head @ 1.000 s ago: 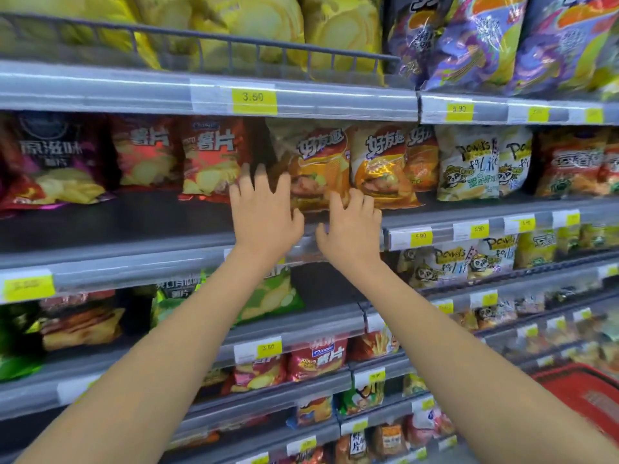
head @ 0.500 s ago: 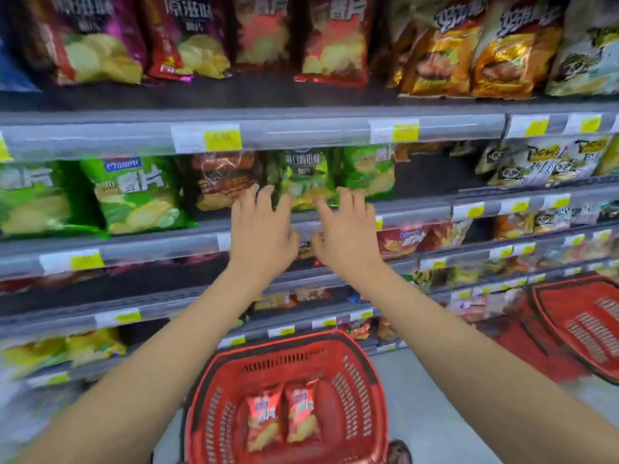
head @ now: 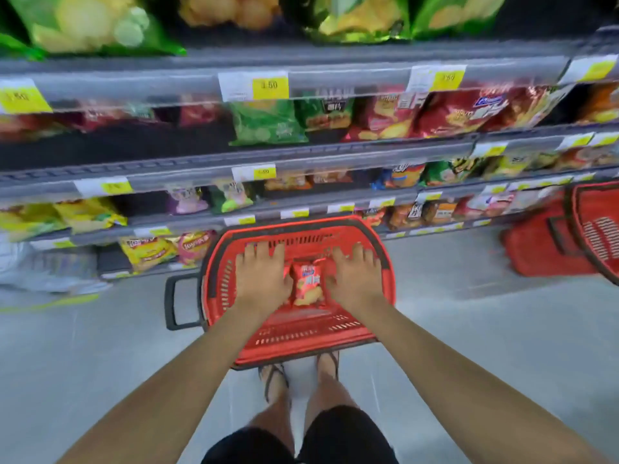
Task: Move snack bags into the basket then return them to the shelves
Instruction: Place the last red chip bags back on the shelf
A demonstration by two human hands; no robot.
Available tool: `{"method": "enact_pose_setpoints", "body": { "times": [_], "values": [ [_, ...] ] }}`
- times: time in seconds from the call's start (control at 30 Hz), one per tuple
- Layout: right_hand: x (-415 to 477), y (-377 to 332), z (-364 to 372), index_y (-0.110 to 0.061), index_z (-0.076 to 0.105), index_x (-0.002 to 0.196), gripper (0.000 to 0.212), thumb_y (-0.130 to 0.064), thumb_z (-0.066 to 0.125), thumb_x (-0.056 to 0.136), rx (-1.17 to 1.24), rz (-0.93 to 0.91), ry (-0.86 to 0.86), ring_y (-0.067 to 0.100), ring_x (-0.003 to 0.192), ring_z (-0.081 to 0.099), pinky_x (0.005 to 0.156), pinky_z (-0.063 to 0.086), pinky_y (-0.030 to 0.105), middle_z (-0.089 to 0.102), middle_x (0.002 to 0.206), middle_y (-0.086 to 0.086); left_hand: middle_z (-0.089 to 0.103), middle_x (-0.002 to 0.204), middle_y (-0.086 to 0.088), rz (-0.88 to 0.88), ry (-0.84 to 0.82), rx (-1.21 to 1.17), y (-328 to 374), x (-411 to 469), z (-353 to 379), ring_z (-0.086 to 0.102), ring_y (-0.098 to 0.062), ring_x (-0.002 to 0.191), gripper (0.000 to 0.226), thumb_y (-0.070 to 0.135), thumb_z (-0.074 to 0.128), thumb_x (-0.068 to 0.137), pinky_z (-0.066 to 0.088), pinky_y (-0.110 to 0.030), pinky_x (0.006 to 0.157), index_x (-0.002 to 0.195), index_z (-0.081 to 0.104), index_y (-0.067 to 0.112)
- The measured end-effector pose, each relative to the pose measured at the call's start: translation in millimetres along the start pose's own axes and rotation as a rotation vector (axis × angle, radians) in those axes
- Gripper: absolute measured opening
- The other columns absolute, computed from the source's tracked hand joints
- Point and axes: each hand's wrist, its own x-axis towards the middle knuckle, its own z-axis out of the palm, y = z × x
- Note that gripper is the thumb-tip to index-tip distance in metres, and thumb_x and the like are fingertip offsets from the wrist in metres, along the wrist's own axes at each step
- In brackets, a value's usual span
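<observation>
Sandalled feet (head: pixel 274 376) stand just behind the red basket (head: pixel 301 333). Over it, the left grip (head: pixel 263 279) and right grip (head: pixel 355 279) are spread flat, holding nothing. Between them a red chip bag (head: pixel 307 284) lies in the basket, long axis running away from the person, top toward the shelves (head: pixel 335 152). A second red basket (head: pixel 549 252) stands well right of the right grip.

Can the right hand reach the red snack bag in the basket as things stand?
Probably yes: the right hand is open over the basket, just beside the red snack bag, nothing between them.
</observation>
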Motion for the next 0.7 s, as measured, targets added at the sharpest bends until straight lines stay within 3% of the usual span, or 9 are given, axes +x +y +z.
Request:
{"method": "enact_pose_setpoints", "body": {
  "times": [0.17, 0.37, 0.53, 0.7],
  "values": [
    [15.4, 26.1, 78.4, -0.022, 0.034, 0.144, 0.059, -0.041, 0.051, 0.09, -0.035, 0.077, -0.264, 0.037, 0.125, 0.039, 0.098, 0.037, 0.042, 0.043, 0.133, 0.02, 0.046, 0.137, -0.015, -0.08, -0.188, -0.013, -8.2, 2.6, 85.3, 0.037, -0.036, 0.129, 0.063, 0.044, 0.059, 0.082, 0.034, -0.046, 0.103, 0.137, 0.042, 0.02],
    [36.6, 44.7, 187.9, -0.022, 0.019, 0.15, 0.076, -0.044, 0.059, 0.089, -0.046, 0.177, -0.602, 0.039, 0.131, 0.036, 0.105, 0.036, 0.046, 0.036, 0.141, 0.024, 0.035, 0.143, -0.021, -0.208, -0.446, -0.006, -24.9, 12.0, 189.1, 0.034, -0.039, 0.132, 0.08, 0.045, 0.061, 0.084, 0.033, -0.05, 0.104, 0.149, 0.02, 0.02],
    [88.7, 52.9, 290.7, -0.026, 0.019, 0.149, 0.072, -0.038, 0.059, 0.089, -0.025, 0.191, -0.615, 0.039, 0.131, 0.035, 0.102, 0.038, 0.047, 0.034, 0.144, 0.024, 0.019, 0.153, -0.023, -0.313, -0.563, -0.029, -41.6, 32.3, 294.7, 0.024, -0.042, 0.138, 0.089, 0.046, 0.063, 0.083, 0.027, -0.051, 0.109, 0.152, 0.011, 0.025],
    [145.6, 55.1, 401.6, -0.025, 0.013, 0.15, 0.082, -0.047, 0.062, 0.087, 0.022, 0.226, -0.563, 0.043, 0.137, 0.028, 0.105, 0.035, 0.053, 0.024, 0.15, 0.026, 0.003, 0.158, -0.025, -0.348, -0.561, -0.017, -59.6, 67.9, 407.8, 0.016, -0.043, 0.142, 0.092, 0.04, 0.063, 0.087, 0.024, -0.053, 0.113, 0.153, -0.001, 0.028]
  ]
}}
